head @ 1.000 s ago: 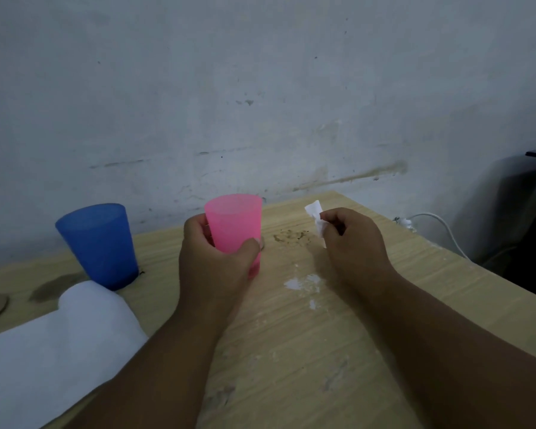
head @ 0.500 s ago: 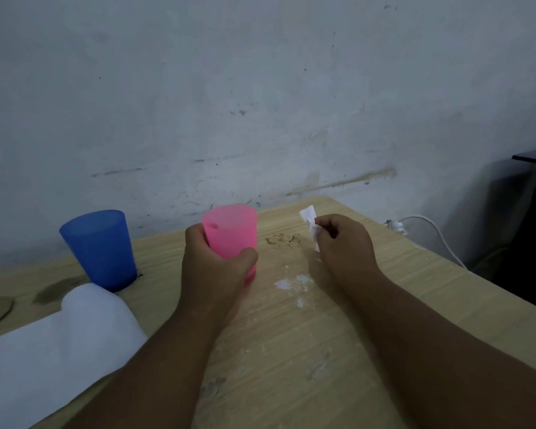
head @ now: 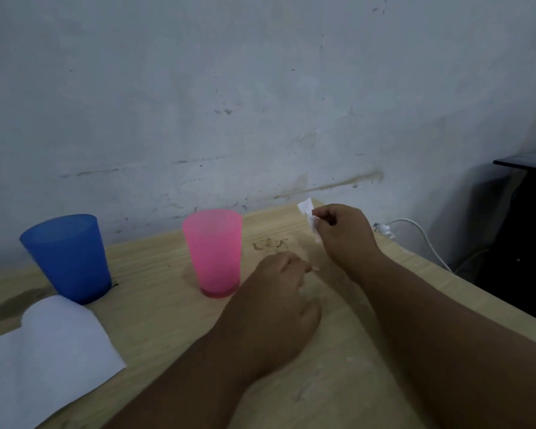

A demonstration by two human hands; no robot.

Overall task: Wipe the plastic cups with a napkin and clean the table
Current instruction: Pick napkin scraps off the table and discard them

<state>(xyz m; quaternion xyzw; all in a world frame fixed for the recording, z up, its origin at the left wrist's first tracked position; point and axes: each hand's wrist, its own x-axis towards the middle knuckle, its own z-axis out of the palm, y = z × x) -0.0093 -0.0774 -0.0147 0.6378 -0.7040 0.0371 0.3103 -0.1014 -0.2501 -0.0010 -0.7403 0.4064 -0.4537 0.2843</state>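
Right hand (head: 342, 233) pinches napkin scrap (head: 310, 216); left hand (head: 279, 292) curled, grip unclear. Brown crumbs (head: 270, 244) remain on table (head: 155, 317); pink cup (head: 212, 252) standing free.

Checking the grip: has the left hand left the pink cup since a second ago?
Yes. The left hand has let go and shifted right of the pink cup, which stands alone on the table.

Translucent matt plastic cups (head: 212, 252), wood-grain table (head: 155, 308), white paper sheet (head: 44, 360)

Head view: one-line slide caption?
Right hand pinches a napkin scrap; left hand rests beside the upright pink cup.
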